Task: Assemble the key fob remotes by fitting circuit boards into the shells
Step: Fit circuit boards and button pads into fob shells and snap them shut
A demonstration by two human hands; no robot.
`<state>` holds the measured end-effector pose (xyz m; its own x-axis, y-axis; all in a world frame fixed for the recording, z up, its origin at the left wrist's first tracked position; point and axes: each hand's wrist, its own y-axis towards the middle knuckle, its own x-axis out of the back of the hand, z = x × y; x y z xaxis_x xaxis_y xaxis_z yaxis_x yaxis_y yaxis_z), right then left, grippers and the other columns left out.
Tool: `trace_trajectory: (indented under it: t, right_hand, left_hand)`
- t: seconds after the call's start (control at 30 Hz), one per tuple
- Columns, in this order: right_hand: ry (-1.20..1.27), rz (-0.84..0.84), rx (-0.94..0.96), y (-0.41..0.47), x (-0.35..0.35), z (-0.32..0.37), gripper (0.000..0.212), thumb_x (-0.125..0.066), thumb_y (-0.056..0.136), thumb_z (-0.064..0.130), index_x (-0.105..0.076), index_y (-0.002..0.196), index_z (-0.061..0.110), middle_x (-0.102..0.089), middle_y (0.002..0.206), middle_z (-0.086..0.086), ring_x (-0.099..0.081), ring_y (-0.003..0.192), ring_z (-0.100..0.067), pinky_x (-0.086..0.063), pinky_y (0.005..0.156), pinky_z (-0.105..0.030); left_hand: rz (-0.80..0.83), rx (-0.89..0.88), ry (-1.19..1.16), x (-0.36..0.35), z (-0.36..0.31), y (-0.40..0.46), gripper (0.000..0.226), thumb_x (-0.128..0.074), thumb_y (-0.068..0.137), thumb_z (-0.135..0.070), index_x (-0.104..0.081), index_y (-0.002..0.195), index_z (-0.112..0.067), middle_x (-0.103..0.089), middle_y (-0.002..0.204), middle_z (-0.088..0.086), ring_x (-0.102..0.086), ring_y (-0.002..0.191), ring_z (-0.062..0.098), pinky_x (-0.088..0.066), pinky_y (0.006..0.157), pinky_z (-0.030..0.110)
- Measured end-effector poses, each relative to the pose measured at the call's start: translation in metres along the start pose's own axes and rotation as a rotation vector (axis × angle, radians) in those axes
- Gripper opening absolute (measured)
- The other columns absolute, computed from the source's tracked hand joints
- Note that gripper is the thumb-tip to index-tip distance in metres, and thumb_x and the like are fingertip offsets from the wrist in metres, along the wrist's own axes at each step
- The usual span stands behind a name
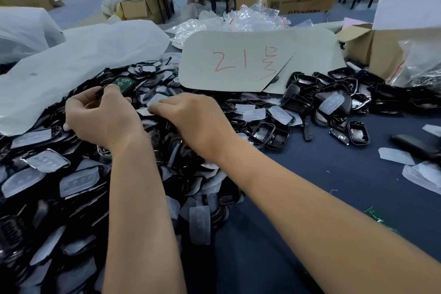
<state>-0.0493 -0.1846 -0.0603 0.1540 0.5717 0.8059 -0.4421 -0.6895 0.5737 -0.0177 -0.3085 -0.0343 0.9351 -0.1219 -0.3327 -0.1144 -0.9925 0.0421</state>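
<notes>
Both bare forearms reach out over a big heap of black shells [78, 198] and translucent rubber button pads [78, 182] that covers the left half of the dark blue surface [322, 181]. The left hand [102, 119] is raised at the top of the heap, its fingers curled and thumb and fingertips pinching the edge of a black shell [105, 88] that carries a green circuit board [123, 83] seated in it, tilted away from the camera. The right hand [191, 122] lies just beside it, palm down, fingers bent onto the heap with the tips touching a pale button pad [155, 100]; whether it actually grips that pad cannot be told. To the right, a smaller scatter of open black shells [334, 100] and more pads spreads across the cloth, and loose green boards [375, 216] lie near the right forearm. Behind the heap a grey card marked in red [257, 59] rests flat, a white foam sheet [83, 52] drapes on the left, and an open cardboard box [377, 50] stands at right
</notes>
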Motion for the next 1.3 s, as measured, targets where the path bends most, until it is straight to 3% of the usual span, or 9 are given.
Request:
trace_trajectory:
  t: [0.27,0.4,0.5,0.67,0.73,0.87,1.07,1.17,1.3]
  right_hand:
    - [-0.030,-0.294,-0.061,-0.095,0.058,-0.061,0.041,-0.073,0.083,-0.012,-0.076,0.118,0.009,-0.078,0.109,-0.005,-0.074,0.091,-0.033,-0.062,0.072,-0.044]
    - [-0.131,-0.247,-0.170,-0.164,0.085,-0.094,0.041,-0.072,0.081,-0.015,-0.078,0.113,0.010,-0.078,0.104,-0.005,-0.074,0.091,-0.033,-0.062,0.070,-0.044]
    - [-0.160,-0.089,-0.349,-0.191,0.094,-0.108,0.048,-0.074,0.076,-0.015,-0.079,0.112,0.015,-0.079,0.103,-0.004,-0.074,0.093,-0.034,-0.060,0.069,-0.047]
    - [-0.064,0.030,-0.446,-0.207,0.102,-0.108,0.040,-0.074,0.085,0.006,-0.077,0.122,0.022,-0.072,0.130,0.007,-0.067,0.123,-0.018,-0.057,0.099,-0.044]
    - [-0.001,0.010,-0.460,-0.212,0.104,-0.107,0.036,-0.074,0.092,0.018,-0.074,0.128,0.020,-0.068,0.137,0.006,-0.061,0.131,-0.012,-0.051,0.109,-0.040]
    - [0.008,-0.135,-0.535,-0.218,0.108,-0.113,0.026,-0.072,0.097,0.018,-0.077,0.122,0.013,-0.074,0.127,0.000,-0.066,0.124,-0.019,-0.052,0.106,-0.042]
    - [-0.090,-0.068,-0.482,-0.222,0.106,-0.119,0.020,-0.083,0.087,0.019,-0.081,0.105,0.012,-0.076,0.104,0.004,-0.058,0.107,-0.021,-0.054,0.092,-0.040]
    - [-0.126,-0.136,-0.459,-0.220,0.102,-0.123,0.014,-0.079,0.089,0.011,-0.081,0.103,0.009,-0.077,0.103,0.001,-0.060,0.104,-0.025,-0.054,0.090,-0.043]
    - [-0.025,-0.402,-0.538,-0.214,0.102,-0.119,0.013,-0.078,0.092,0.015,-0.082,0.105,0.015,-0.074,0.099,0.004,-0.058,0.102,-0.020,-0.046,0.090,-0.025]
  left_hand:
    - [0.157,-0.036,0.021,-0.022,0.000,-0.035,0.017,-0.069,0.077,-0.007,-0.057,0.081,-0.019,-0.072,0.094,0.017,-0.069,0.061,0.026,-0.056,0.058,0.035]
    - [0.399,-0.056,0.087,-0.041,0.010,-0.081,0.016,-0.071,0.081,-0.009,-0.060,0.085,-0.019,-0.072,0.084,0.009,-0.071,0.063,0.022,-0.060,0.065,0.037]
    - [0.784,0.019,0.221,-0.046,0.016,-0.123,0.016,-0.075,0.084,-0.007,-0.064,0.092,-0.016,-0.071,0.077,0.003,-0.067,0.057,0.013,-0.053,0.059,0.028]
    - [1.733,0.131,0.535,-0.034,0.024,-0.132,0.012,-0.077,0.086,0.001,-0.070,0.092,-0.007,-0.067,0.073,0.010,-0.056,0.053,0.013,-0.043,0.050,0.020]
    - [1.951,0.119,0.697,-0.029,0.029,-0.133,0.013,-0.078,0.087,-0.002,-0.071,0.096,-0.008,-0.067,0.071,0.008,-0.054,0.056,0.015,-0.042,0.052,0.020]
    - [2.029,0.066,0.821,-0.026,0.040,-0.155,0.015,-0.079,0.086,-0.002,-0.073,0.098,-0.009,-0.066,0.068,0.011,-0.053,0.054,0.013,-0.043,0.053,0.019]
    - [2.085,0.013,0.732,-0.029,0.047,-0.163,0.025,-0.084,0.081,-0.002,-0.082,0.100,-0.019,-0.066,0.079,0.006,-0.061,0.060,0.011,-0.049,0.057,0.020]
    - [1.996,0.003,0.659,-0.029,0.052,-0.166,0.019,-0.081,0.085,-0.002,-0.081,0.098,-0.016,-0.072,0.080,0.007,-0.063,0.063,0.012,-0.050,0.058,0.021]
    - [1.731,-0.103,0.553,-0.034,0.056,-0.169,0.005,-0.080,0.088,-0.015,-0.076,0.085,-0.013,-0.067,0.064,0.002,-0.061,0.053,0.012,-0.045,0.054,0.022]
